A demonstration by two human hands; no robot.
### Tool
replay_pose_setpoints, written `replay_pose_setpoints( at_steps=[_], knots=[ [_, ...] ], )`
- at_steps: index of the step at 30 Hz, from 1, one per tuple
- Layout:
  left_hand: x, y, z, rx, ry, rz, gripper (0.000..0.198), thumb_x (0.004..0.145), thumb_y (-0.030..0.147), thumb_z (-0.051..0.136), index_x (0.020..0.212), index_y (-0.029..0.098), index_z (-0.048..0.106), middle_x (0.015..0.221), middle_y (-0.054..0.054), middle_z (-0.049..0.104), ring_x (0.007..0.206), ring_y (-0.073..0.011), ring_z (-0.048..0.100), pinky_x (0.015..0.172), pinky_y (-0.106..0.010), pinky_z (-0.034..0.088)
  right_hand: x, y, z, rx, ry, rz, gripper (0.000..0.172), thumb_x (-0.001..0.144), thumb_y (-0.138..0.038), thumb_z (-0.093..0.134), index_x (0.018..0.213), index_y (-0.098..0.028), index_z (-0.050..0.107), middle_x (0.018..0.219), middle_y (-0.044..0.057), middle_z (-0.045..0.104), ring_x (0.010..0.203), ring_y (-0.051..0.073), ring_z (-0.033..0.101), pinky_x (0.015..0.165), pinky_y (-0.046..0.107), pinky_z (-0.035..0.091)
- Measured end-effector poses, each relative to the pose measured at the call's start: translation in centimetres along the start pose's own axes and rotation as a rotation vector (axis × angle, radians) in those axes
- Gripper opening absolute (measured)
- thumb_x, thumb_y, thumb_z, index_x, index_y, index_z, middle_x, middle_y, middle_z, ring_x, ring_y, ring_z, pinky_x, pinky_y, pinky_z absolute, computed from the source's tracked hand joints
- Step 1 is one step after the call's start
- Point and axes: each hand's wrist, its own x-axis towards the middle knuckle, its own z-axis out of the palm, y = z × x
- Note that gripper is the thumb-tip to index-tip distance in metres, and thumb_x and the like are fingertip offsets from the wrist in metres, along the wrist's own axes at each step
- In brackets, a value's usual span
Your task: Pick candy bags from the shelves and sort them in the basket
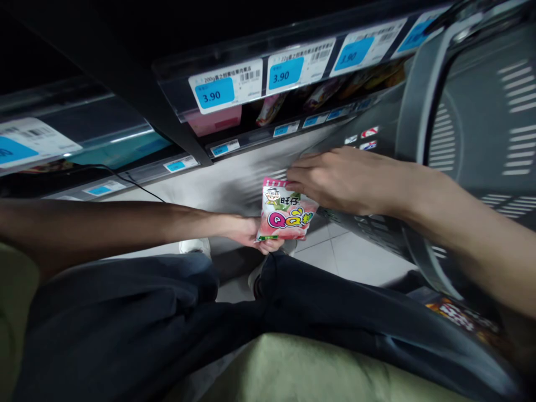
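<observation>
A pink and white bag of QQ gummy candy (288, 215) is held between my two hands, its printed front facing up. My left hand (247, 230) grips it from below at the lower left, with fingertips showing under its bottom edge. My right hand (330, 177) comes from the right and pinches the bag's upper edge, its fingers curled and partly hidden from view. Just beyond my right wrist stands a grey plastic shopping basket (477, 128).
Dark shelves (176, 95) with price labels (228, 86) run across the top, holding a pink box (218, 120) and several packets. A thin black cable (138, 184) hangs at left. Near the lower right lies a dark snack package (460, 315). Pale tiles (352, 251) cover the floor.
</observation>
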Motion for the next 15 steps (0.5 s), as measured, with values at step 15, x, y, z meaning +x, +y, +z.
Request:
replay_pose_setpoints(
  at_steps=[15],
  knots=[
    [0.51, -0.32, -0.99, -0.051, -0.262, -0.031, 0.04, 0.095, 0.026, 0.045, 0.132, 0.016, 0.055, 0.053, 0.004, 0.038, 0.048, -0.0095, 0.019, 0.052, -0.026, 0.013, -0.22, 0.36, 0.16, 0.085, -0.005, 0.032, 0.016, 0.097, -0.018, 0.043, 0.107, -0.013, 0.055, 0.092, 0.011, 0.061, 0.069, 0.017, 0.051, 0.061, 0.033, 0.026]
  ],
)
